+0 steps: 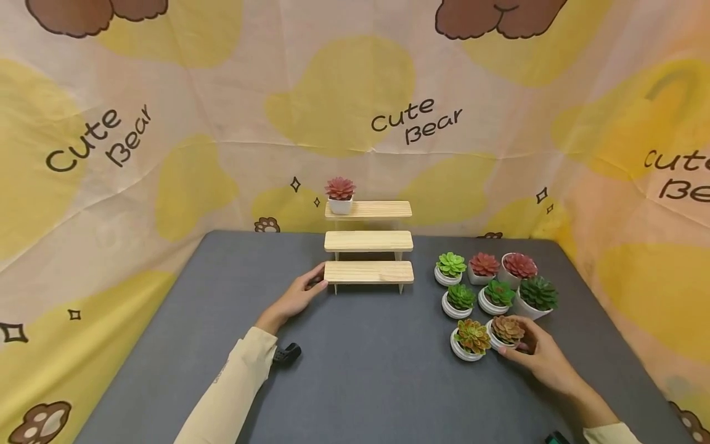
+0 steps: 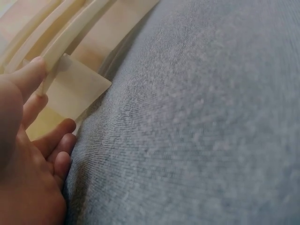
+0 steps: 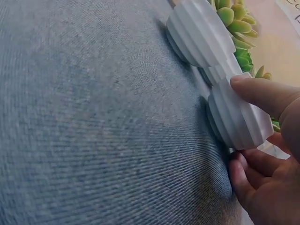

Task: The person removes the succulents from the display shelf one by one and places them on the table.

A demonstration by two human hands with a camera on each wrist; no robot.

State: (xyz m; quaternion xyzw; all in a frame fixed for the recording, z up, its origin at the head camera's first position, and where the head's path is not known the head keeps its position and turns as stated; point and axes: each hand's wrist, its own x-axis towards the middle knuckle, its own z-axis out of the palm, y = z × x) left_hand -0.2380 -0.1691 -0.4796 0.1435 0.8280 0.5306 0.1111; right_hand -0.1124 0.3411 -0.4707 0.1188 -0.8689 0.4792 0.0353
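My left hand [image 1: 295,298] pinches the left end of the lowest board of a three-tier wooden display stand [image 1: 368,271]. In the left wrist view, the thumb lies against the board's edge beside a pale leg panel [image 2: 77,89]. On the right, my right hand [image 1: 540,351] holds a brownish potted succulent [image 1: 507,331]. In the right wrist view its ribbed white pot [image 3: 236,112] sits between thumb and fingers, at the cloth. Close beside it stands a yellow-green and reddish succulent [image 1: 471,338]. A pink succulent in a square white pot [image 1: 340,196] stands at the left of the top tier.
Behind the right hand are a dark green succulent [image 1: 537,295], two red ones [image 1: 520,266], and several green ones [image 1: 450,265] in white pots. Grey cloth [image 1: 355,370] covers the table. A patterned fabric backdrop [image 1: 344,92] rises behind and at both sides.
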